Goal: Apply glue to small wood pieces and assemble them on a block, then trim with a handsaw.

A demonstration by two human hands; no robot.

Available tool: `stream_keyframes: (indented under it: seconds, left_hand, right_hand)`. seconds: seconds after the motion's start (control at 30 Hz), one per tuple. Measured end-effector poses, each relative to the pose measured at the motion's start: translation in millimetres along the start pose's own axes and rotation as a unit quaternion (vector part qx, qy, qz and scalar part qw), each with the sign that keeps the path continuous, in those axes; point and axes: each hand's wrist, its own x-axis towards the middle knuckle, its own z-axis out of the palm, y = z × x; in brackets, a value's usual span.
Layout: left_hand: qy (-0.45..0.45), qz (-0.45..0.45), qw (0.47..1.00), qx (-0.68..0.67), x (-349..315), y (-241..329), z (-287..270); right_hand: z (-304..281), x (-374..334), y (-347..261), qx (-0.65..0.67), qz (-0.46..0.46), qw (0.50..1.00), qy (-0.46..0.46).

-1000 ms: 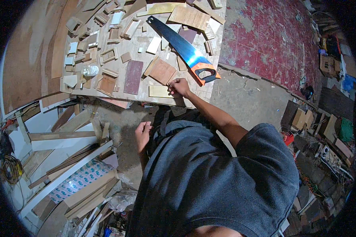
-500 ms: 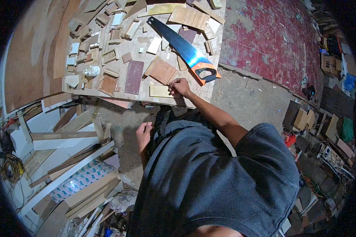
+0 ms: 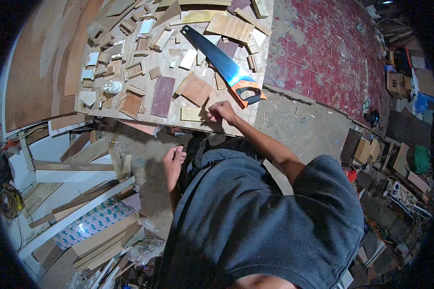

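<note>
My right hand (image 3: pixel 222 112) is over the table's near edge, its fingers curled in with the thumb side up; whatever may be in them is too small or hidden. Under its fingertips lies the right end of a pale yellow wood strip (image 3: pixel 192 114). Just beyond sits a reddish-brown square wood block (image 3: pixel 196 89). A handsaw (image 3: pixel 222 60) with an orange and black handle rests farther off, its handle to the right of that block. My left hand (image 3: pixel 173 164) hangs below the table edge by my body, fingers loosely bent and apart, holding nothing that I can see.
Small wooden frames (image 3: pixel 135 70), a dark maroon board (image 3: pixel 163 96) and a clear jar-like object (image 3: pixel 113 87) crowd the table's left. Stacked boards and a patterned wrapped roll (image 3: pixel 94 222) lie on the floor at left. Red worn flooring (image 3: pixel 323 62) spreads to the right.
My right hand has drawn slightly toward me, away from the reddish-brown block's corner, its fingers still curled. The view has shifted a little. My left hand remains beside my body.
</note>
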Motion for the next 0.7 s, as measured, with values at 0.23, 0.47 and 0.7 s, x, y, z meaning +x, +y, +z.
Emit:
stream_keyframes:
  seconds: [0.23, 0.47, 0.7]
  left_hand:
    - [-0.109, 0.083, 0.990, -0.041, 14.7, 82.8, 18.6]
    - [-0.282, 0.178, 0.926, -0.176, 28.2, 130.3, 8.1]
    - [-0.211, 0.195, 0.938, -0.192, 34.9, 108.7, -39.7]
  right_hand:
    - [26.2, -98.0, -71.7, 0.148, 0.041, 0.925, -0.347]
    - [69.9, -134.8, -97.1, 0.231, 0.073, 0.886, -0.395]
    - [127.9, -137.4, -101.6, 0.149, 0.071, 0.961, -0.224]
